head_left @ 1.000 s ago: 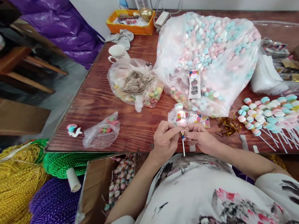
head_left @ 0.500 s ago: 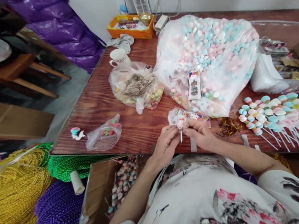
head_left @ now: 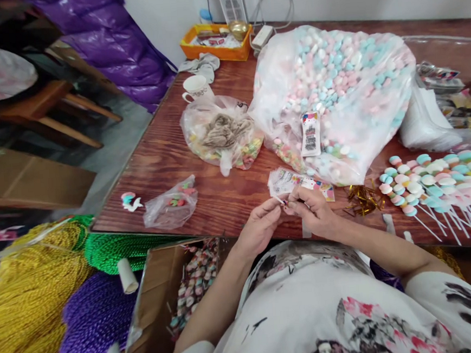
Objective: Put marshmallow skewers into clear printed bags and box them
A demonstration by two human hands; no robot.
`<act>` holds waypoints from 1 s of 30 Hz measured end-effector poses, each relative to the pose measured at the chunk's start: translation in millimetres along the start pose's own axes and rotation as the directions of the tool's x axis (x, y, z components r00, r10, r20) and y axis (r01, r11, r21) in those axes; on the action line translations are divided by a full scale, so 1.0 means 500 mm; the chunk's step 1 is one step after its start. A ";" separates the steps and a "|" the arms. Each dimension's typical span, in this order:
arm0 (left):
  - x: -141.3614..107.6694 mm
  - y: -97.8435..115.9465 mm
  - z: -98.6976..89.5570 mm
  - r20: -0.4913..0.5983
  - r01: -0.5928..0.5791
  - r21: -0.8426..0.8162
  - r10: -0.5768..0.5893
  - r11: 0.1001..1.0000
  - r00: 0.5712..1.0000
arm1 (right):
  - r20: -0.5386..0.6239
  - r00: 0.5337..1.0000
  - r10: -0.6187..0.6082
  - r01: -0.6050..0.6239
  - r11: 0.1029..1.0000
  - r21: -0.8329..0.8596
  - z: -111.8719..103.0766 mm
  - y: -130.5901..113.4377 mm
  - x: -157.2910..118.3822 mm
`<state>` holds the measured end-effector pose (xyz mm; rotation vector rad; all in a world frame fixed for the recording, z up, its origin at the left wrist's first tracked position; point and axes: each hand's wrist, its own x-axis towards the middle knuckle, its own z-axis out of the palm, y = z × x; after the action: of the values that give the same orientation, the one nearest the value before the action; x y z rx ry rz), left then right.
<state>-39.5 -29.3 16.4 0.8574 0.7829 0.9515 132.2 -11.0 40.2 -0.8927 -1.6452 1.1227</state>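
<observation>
While pinching the white stick (head_left: 278, 199) with left hand (head_left: 259, 228) and right hand (head_left: 315, 211), apparently handling light, stiff stock. Best gripping mid-shaft, gently.

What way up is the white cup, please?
Upright: the white cup stands on the table with its round rim on top and its handle sideways.

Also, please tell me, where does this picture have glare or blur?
Head view: bright sheen on the purple wrapping and the big plastic bag; head view: the stool at left looks soft; head view: the small item between left hand and right hand is too unclear to identify.
</observation>
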 end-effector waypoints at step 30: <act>-0.210 0.155 -0.157 -0.138 0.078 0.957 0.203 0.279 0.969 | 0.254 0.704 0.663 -0.579 0.329 0.746 -0.019 0.059 -0.089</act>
<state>-173.6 -79.4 69.1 1.8968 1.6327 0.5440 157.0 -39.3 1.3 -0.9444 -0.4692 2.0854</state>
